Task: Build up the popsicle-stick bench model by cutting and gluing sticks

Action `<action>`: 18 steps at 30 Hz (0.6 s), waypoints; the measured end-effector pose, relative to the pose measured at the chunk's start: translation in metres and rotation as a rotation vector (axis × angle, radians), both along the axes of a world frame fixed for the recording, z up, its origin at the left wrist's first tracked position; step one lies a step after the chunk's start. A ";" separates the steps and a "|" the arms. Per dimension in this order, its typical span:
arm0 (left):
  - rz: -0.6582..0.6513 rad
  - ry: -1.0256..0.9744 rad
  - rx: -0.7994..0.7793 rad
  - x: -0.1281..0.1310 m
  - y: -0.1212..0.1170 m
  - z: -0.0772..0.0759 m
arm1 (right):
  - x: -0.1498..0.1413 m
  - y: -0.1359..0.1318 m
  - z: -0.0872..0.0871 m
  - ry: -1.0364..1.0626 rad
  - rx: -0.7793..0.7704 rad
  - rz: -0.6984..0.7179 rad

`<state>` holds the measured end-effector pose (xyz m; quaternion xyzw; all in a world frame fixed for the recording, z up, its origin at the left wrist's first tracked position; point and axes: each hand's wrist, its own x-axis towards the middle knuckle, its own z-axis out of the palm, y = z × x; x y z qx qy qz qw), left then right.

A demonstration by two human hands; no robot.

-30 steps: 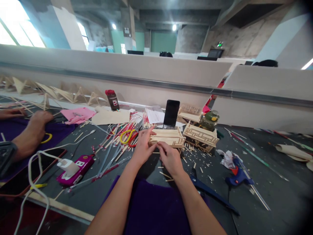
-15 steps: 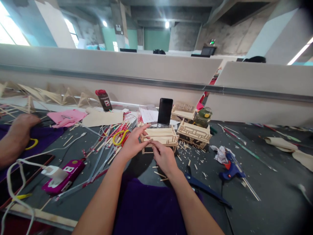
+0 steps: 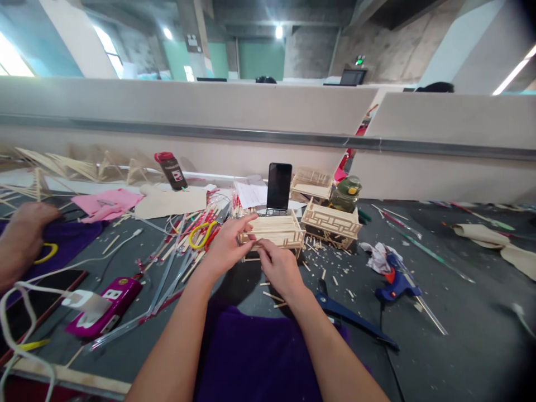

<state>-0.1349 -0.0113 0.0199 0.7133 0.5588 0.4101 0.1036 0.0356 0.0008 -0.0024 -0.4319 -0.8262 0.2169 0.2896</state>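
Observation:
A small model made of thin wooden sticks (image 3: 276, 225), with a slatted top and a low railing, stands on the dark table in front of me. My left hand (image 3: 228, 247) is closed around its left end, the thumb along the front and the fingers behind. My right hand (image 3: 281, 271) is pinched at the model's front edge, its fingertips close to my left thumb. Whatever lies between those fingertips is too small to make out. A similar stick model (image 3: 330, 220) stands just to the right, with another one (image 3: 312, 184) behind it.
Behind the model a phone (image 3: 279, 187) stands upright. Scissors (image 3: 203, 234) and loose sticks lie left, near a purple power strip (image 3: 104, 307). To the right are a blue glue gun (image 3: 397, 285), a navy-handled tool (image 3: 355, 319) and a green-lidded jar (image 3: 347, 194). Another person's hand (image 3: 27, 234) is at far left.
The view has swung slightly right, so everything sits further left in the picture. Both my hands stay at the model with little shift. The other person's hand has moved toward the left edge.

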 end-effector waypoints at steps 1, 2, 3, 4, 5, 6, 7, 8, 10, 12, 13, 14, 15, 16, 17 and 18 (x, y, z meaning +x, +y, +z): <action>0.008 0.009 0.012 0.000 0.000 0.000 | -0.001 0.000 0.000 0.019 -0.015 -0.003; 0.012 0.016 0.023 0.001 -0.001 0.000 | -0.002 0.000 0.000 0.037 -0.031 -0.010; 0.010 0.022 0.035 0.001 -0.002 0.000 | -0.004 0.000 -0.001 0.054 -0.046 -0.018; 0.006 0.028 0.044 0.001 -0.002 0.000 | -0.006 0.000 -0.001 0.068 -0.059 -0.025; 0.003 0.033 0.047 0.002 -0.003 0.000 | -0.007 0.000 -0.002 0.078 -0.069 -0.031; 0.001 0.034 0.045 0.002 -0.003 0.001 | -0.009 0.000 -0.002 0.084 -0.078 -0.035; 0.005 0.031 0.039 0.003 -0.004 0.001 | -0.010 0.000 -0.002 0.090 -0.088 -0.036; 0.008 0.028 0.033 0.003 -0.004 0.002 | -0.011 0.001 -0.001 0.093 -0.100 -0.035; 0.012 0.025 0.022 0.004 -0.005 0.003 | -0.012 0.002 0.001 0.104 -0.131 -0.033; 0.006 0.023 0.016 0.003 -0.005 0.003 | -0.012 0.002 0.002 0.131 -0.171 -0.022; -0.001 0.018 0.013 0.003 -0.005 0.002 | -0.012 0.003 0.003 0.153 -0.198 -0.015; -0.010 0.008 0.007 0.002 -0.004 0.002 | -0.012 0.003 0.003 0.179 -0.230 -0.008; -0.019 -0.002 0.002 0.001 -0.004 0.001 | -0.012 0.003 0.003 0.209 -0.265 -0.003; -0.029 -0.011 -0.001 0.000 -0.004 0.001 | -0.012 0.003 0.003 0.237 -0.299 0.000; -0.041 -0.016 -0.004 0.000 -0.004 0.001 | -0.013 0.004 0.002 0.260 -0.327 -0.001; -0.050 -0.018 -0.004 -0.001 -0.004 0.001 | -0.013 0.004 0.002 0.278 -0.350 -0.003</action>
